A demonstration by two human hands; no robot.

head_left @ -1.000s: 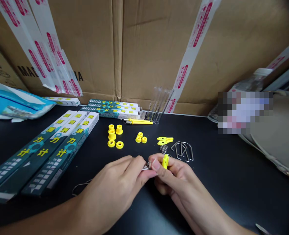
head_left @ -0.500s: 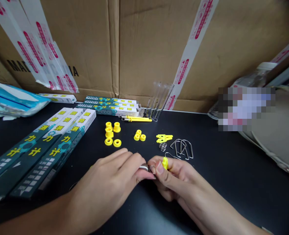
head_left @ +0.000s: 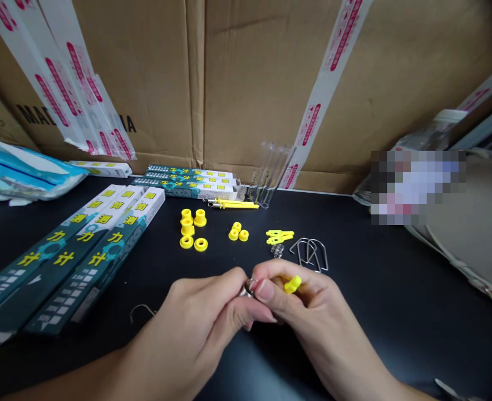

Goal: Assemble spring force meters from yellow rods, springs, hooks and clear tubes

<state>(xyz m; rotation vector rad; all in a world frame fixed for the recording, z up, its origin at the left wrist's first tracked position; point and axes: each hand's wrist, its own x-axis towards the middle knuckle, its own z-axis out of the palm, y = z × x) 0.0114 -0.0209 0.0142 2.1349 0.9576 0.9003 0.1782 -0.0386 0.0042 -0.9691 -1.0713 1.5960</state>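
My left hand (head_left: 200, 312) is closed around a small shiny metal spring (head_left: 248, 287), most of it hidden by the fingers. My right hand (head_left: 313, 317) pinches at the spring's looped end with thumb and forefinger. A yellow plastic piece (head_left: 293, 284) sticks out from between the right hand's fingers. Just beyond that hand lie flat yellow pieces (head_left: 279, 237), loose springs (head_left: 277, 250) and bent wire hooks (head_left: 310, 253). Farther left are yellow flanged caps (head_left: 187, 226) and small yellow caps (head_left: 238, 231).
Printed long boxes (head_left: 99, 250) lie at left, more boxes (head_left: 187, 181) at the back. Clear tubes (head_left: 269, 172) stand against a cardboard carton (head_left: 246, 83). Yellow rods (head_left: 237, 205) lie before them. A bag (head_left: 471, 223) and bottle (head_left: 432, 133) are at right.
Both hands have turned slightly, bringing the spring's end round toward me. The yellow piece in my right hand has tilted and moved a little right and down.
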